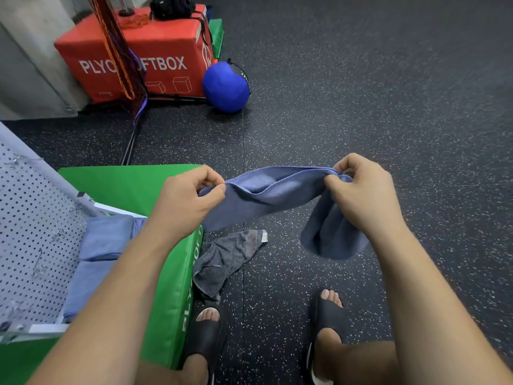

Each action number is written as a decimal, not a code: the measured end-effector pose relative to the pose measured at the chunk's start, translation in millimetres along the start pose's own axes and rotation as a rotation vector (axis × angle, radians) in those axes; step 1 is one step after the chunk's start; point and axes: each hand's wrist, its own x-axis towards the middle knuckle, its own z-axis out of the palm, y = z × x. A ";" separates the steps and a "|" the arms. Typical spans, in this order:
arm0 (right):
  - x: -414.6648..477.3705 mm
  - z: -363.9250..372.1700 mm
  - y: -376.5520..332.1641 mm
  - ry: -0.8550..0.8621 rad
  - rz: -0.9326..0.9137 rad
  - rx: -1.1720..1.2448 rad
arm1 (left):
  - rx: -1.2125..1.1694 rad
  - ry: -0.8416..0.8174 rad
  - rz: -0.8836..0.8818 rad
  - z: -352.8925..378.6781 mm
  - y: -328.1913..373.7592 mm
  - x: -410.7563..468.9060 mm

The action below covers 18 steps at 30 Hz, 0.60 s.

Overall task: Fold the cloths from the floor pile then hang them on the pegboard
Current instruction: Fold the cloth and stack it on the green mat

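A blue cloth (pixel 266 198) is stretched in the air between my hands above the dark floor. My left hand (pixel 191 198) pinches its left end. My right hand (pixel 361 190) pinches the right end, and the rest of the cloth hangs in folds below that hand. A grey striped cloth (pixel 224 259) lies crumpled on the floor by the green box. The white pegboard (pixel 30 234) leans at the left, with blue folded cloths (pixel 100 257) beside it.
A green soft box (pixel 144 190) stands under my left arm. A red soft box (pixel 155 51) and a blue ball (pixel 224 86) are at the back left, with hanging bands in front. My sandalled feet (pixel 327 318) stand on the speckled floor.
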 end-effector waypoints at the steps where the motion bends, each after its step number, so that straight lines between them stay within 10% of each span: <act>1: 0.0 0.6 0.1 0.000 -0.001 -0.009 | 0.001 0.007 0.017 0.4 2.3 -0.3; 18: -27.3 35.1 -17.3 -0.619 -0.345 0.001 | 0.032 -0.283 0.096 21.2 32.4 -12.9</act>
